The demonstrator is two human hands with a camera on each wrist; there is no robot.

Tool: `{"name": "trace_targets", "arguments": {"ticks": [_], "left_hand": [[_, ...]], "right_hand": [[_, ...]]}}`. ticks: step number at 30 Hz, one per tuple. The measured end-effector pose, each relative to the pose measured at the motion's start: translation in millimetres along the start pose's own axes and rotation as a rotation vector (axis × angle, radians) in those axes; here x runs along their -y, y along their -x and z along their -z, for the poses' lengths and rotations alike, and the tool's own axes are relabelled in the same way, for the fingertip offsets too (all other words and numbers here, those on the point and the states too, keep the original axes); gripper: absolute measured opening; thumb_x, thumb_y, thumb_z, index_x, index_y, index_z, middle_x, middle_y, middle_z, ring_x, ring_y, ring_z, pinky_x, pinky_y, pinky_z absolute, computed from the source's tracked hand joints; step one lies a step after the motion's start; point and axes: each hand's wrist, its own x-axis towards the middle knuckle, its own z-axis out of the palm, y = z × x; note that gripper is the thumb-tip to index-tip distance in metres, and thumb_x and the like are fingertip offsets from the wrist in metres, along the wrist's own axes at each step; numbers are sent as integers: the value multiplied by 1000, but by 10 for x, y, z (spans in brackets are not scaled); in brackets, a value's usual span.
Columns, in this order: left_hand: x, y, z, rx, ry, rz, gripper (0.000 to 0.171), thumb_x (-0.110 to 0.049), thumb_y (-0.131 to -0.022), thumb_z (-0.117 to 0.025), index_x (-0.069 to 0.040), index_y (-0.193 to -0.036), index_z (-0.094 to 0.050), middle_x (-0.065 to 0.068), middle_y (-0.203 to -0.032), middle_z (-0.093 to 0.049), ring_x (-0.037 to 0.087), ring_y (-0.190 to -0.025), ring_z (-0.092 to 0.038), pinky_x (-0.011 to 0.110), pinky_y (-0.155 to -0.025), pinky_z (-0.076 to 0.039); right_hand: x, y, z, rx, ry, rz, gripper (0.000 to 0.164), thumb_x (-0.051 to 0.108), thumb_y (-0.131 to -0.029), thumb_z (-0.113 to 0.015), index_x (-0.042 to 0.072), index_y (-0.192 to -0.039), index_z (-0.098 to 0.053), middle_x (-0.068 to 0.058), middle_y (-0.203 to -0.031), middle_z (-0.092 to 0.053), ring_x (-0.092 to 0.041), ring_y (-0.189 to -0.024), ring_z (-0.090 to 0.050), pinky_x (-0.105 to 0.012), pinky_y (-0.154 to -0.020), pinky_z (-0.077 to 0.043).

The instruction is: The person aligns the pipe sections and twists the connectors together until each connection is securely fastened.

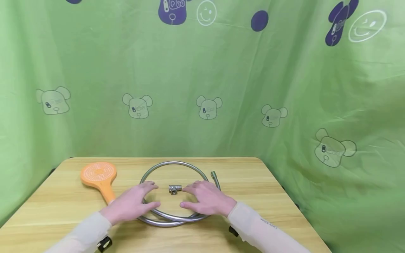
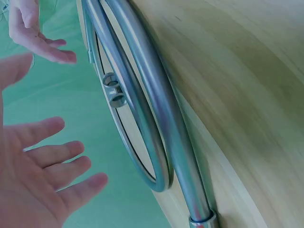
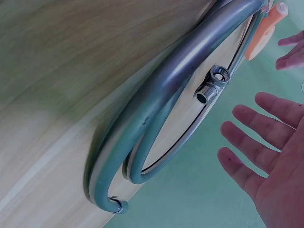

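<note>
A silver metal shower hose lies coiled in loops on the table. Inside the loop sits a small chrome tee fitting, its threaded outlet visible in the right wrist view. My left hand is over the coil's left side, fingers spread, holding nothing. Facing it across the fitting, my right hand is over the coil's right side, also with extended fingers and nothing in them. Left of the coil lies an orange handheld shower head, spray face up, its handle running toward my left hand, which covers the handle's near end.
The wooden table has rounded far corners. One hose end points up and away beyond my right hand. Behind and beside the table hangs a green curtain printed with bear heads. Dark wrist devices show below both sleeves.
</note>
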Motion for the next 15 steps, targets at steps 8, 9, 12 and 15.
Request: {"name": "trace_targets", "arguments": {"ticks": [8, 9, 12, 15], "left_hand": [[161, 81, 115, -140, -30, 59, 55, -44, -91, -70, -11, -134, -62, 13, -132, -67, 35, -116, -66, 53, -100, -53], [188, 99, 130, -156, -39, 64, 53, -43, -92, -70, -11, -133, -62, 13, -132, -67, 36, -115, -66, 54, -98, -54], [270, 153, 178, -211, -70, 75, 49, -38, -91, -71, -9, -130, -64, 13, -129, -68, 36, -113, -67, 55, -94, -56], [350, 200, 228, -260, -81, 85, 46, -33, -91, -72, -7, -128, -65, 14, -127, -69, 37, -112, -67, 56, -91, -56]], "right_hand": [[27, -32, -2, -37, 10, 40, 72, 73, -98, -32, 20, -135, -63, -3, -132, -67, -23, -117, -65, -42, -98, -54], [29, -37, 0, -36, 10, 41, 72, 73, -98, -32, 20, -135, -63, -3, -132, -67, -23, -118, -65, -42, -98, -54], [36, -47, 4, -25, 11, 41, 72, 73, -98, -32, 21, -136, -63, -4, -133, -66, -23, -118, -65, -42, -98, -54], [42, -57, 8, -11, 5, 33, 72, 73, -97, -32, 21, -137, -62, -5, -135, -65, -24, -120, -64, -43, -99, -54]]}}
